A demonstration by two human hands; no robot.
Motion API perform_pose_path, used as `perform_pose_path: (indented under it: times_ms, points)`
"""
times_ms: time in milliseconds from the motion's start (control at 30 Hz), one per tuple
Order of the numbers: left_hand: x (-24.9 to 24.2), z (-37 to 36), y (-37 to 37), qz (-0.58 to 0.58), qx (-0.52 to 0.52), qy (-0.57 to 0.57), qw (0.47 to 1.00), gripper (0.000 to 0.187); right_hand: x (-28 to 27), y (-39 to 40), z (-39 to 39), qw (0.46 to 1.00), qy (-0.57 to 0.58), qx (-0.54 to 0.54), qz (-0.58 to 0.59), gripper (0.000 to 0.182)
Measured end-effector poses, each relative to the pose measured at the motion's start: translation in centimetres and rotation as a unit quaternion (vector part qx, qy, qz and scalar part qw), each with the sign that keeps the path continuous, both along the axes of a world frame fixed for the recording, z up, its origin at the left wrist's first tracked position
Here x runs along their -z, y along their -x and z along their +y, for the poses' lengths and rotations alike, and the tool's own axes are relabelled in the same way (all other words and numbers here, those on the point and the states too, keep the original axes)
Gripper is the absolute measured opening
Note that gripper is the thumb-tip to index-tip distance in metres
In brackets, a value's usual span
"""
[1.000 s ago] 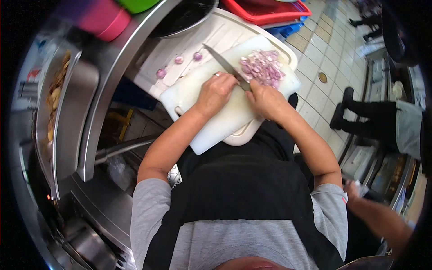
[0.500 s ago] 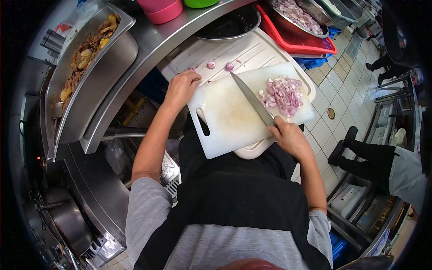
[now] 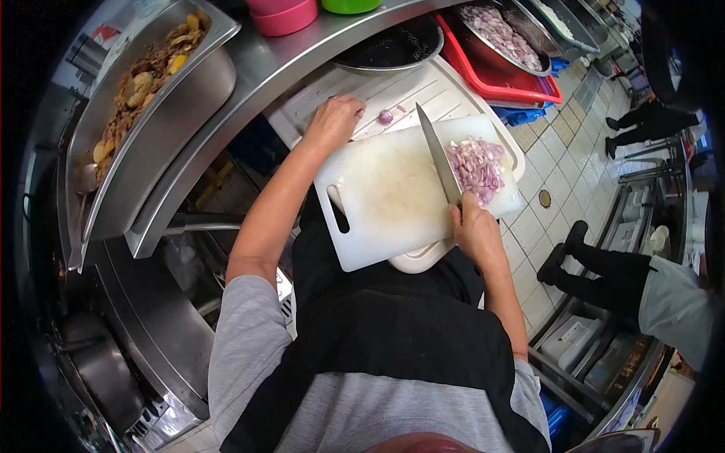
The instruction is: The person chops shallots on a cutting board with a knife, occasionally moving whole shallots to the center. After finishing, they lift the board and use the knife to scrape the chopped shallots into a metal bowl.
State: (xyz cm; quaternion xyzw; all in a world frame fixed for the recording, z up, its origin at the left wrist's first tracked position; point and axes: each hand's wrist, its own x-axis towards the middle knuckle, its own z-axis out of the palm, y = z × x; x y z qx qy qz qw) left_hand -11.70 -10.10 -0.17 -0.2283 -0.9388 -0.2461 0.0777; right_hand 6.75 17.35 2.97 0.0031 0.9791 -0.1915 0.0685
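Note:
A knife [image 3: 438,155] is gripped by its handle in my right hand [image 3: 477,229], its blade slanting up and left over the white cutting board [image 3: 377,196]. Sliced shallots [image 3: 477,170] lie piled at the board's right part, beside the blade. My left hand [image 3: 334,123] is over the ribbed white tray [image 3: 302,106] beyond the board's upper left corner, fingers curled; what they hold, if anything, is hidden. Just right of those fingers a whole shallot [image 3: 385,116] rests on the tray.
A metal pan of cooked food [image 3: 143,83] stands at the upper left. Behind the board are a black colander [image 3: 393,45] and a red basket [image 3: 468,79] under a bowl of shallots [image 3: 502,34]. Two other people stand at the right.
My left hand has moved right and up, over where a second shallot lay. The knife has shifted right and turned more upright, nearer the sliced pile.

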Motion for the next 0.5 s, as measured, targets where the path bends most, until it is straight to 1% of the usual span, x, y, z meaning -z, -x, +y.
perform_pose_path:
  times_ms: [33, 100, 133, 200, 233, 300, 333, 367, 400, 433, 500]
  points:
    - [-1.2, 0.7, -0.8, -0.002, 0.008, 0.001, 1.000, 0.023, 0.0, 0.0, 0.0, 1.000, 0.001, 0.008, -0.002, 0.025]
    - [-3.0, 2.3, -3.4, -0.080, -0.020, -0.072, 0.994, 0.023, 0.0, 0.0, -0.1, 1.000, 0.007, 0.003, 0.016, 0.025]
    - [-2.6, 3.2, -4.4, -0.084, -0.011, -0.069, 0.994, 0.023, 0.1, 0.1, -0.1, 1.000, 0.009, 0.012, 0.013, 0.025]
    - [-1.1, 5.2, -6.4, -0.061, 0.095, -0.136, 0.984, 0.023, 0.4, 0.3, -0.1, 0.999, 0.011, -0.007, 0.040, 0.025]
    - [-0.8, 6.2, -7.4, -0.066, 0.105, -0.134, 0.983, 0.023, 0.4, 0.4, -0.3, 0.999, 0.005, -0.008, 0.047, 0.025]
    - [-0.3, 8.0, -8.9, 0.012, 0.143, -0.136, 0.980, 0.022, 0.2, 0.5, -0.5, 0.999, 0.003, -0.003, 0.048, 0.025]
    - [0.1, 8.4, -9.2, 0.008, 0.153, -0.136, 0.979, 0.022, 0.2, 0.5, -0.5, 0.999, -0.001, -0.009, 0.053, 0.025]
    - [0.5, 8.6, -9.5, 0.043, 0.152, -0.127, 0.979, 0.021, 0.3, 0.5, -0.4, 0.998, -0.009, -0.028, 0.062, 0.025]
    - [0.4, 8.8, -9.7, 0.078, 0.151, -0.118, 0.978, 0.020, 0.2, 0.5, -0.4, 0.998, -0.009, -0.018, 0.060, 0.025]
    - [0.3, 8.8, -9.9, 0.076, 0.159, -0.118, 0.977, 0.020, -0.1, 0.4, -0.4, 0.998, -0.008, -0.034, 0.059, 0.024]
    - [-0.2, 8.5, -10.2, 0.061, 0.151, -0.136, 0.977, 0.014, -0.8, 0.4, -0.2, 0.997, -0.015, -0.059, 0.044, 0.022]
